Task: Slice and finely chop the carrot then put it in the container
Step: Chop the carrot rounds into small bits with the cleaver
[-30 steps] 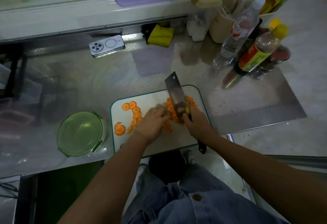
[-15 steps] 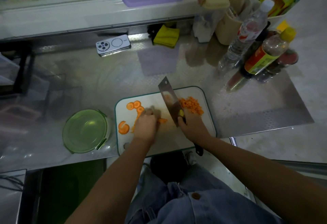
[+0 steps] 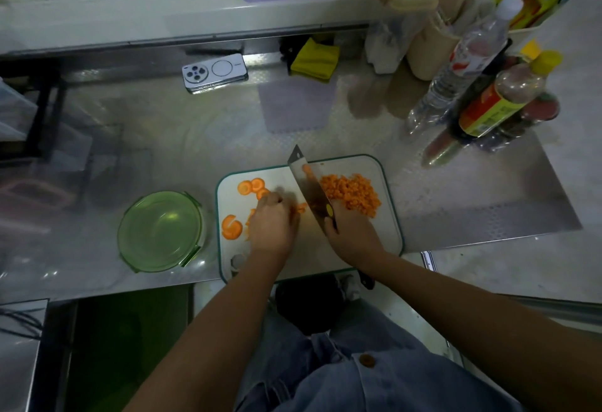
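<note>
Here, a steel counter (image 3: 195,151) bears cutting board (image 3: 309,249) and green container (image 3: 125,232).

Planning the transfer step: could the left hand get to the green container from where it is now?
Probably yes. The container sits just left of the board, and nothing tall lies between. The left hand is holding down carrot slices, though, so it would have to let go first.

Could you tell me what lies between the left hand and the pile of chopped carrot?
In the head view: the cleaver blade, gripped by the right hand, with a few carrot strips between it and the left hand.
</note>
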Demonstrator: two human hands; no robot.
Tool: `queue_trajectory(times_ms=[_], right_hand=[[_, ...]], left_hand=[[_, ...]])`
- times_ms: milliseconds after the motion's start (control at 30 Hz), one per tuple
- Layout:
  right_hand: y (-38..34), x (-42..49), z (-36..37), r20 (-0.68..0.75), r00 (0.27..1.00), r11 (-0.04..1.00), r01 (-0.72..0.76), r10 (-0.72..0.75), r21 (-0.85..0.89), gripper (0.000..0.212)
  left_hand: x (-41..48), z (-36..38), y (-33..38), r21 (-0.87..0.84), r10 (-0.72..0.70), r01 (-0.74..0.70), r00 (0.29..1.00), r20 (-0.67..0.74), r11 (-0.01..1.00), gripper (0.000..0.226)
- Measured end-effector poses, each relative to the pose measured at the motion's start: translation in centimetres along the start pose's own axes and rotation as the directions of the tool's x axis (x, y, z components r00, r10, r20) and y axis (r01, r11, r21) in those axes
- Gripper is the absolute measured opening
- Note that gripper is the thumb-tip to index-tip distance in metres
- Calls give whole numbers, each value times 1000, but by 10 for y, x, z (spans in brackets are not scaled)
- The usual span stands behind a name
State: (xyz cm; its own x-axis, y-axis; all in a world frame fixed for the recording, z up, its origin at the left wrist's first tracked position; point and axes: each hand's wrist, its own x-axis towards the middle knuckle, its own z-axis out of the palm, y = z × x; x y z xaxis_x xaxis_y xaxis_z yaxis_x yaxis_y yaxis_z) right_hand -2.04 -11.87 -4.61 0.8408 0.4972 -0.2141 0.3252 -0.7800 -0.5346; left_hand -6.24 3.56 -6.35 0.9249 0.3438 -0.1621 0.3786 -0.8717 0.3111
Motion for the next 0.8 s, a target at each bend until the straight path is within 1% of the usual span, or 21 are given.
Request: queue_trajectory(times_ms=[167, 400, 633, 667, 733, 800], right_hand=[[-10, -2, 2, 31, 999, 999, 16, -15, -51, 25], [-18, 3, 11, 85, 996, 993, -1, 11, -115, 25], [-24, 13, 16, 70, 998, 998, 7, -2, -60, 18], [-22, 14, 16, 60, 998, 999, 2, 1, -52, 20], [-18, 15, 15, 31, 1000, 999, 2, 0, -50, 31], [-16, 14, 11, 18, 1000, 997, 22, -21, -75, 37]], left_hand=[[6, 2, 4, -103, -45, 42, 999, -25, 994, 19], [7, 5, 3, -180, -82, 76, 996, -26, 981, 15], [8, 6, 4, -225, -131, 123, 991, -24, 967, 15], [7, 6, 4, -233, -128, 119, 991, -25, 965, 15], [6, 6, 3, -233, -117, 110, 993, -18, 966, 16], [6, 7, 1, -237, -115, 110, 993, -10, 965, 23]])
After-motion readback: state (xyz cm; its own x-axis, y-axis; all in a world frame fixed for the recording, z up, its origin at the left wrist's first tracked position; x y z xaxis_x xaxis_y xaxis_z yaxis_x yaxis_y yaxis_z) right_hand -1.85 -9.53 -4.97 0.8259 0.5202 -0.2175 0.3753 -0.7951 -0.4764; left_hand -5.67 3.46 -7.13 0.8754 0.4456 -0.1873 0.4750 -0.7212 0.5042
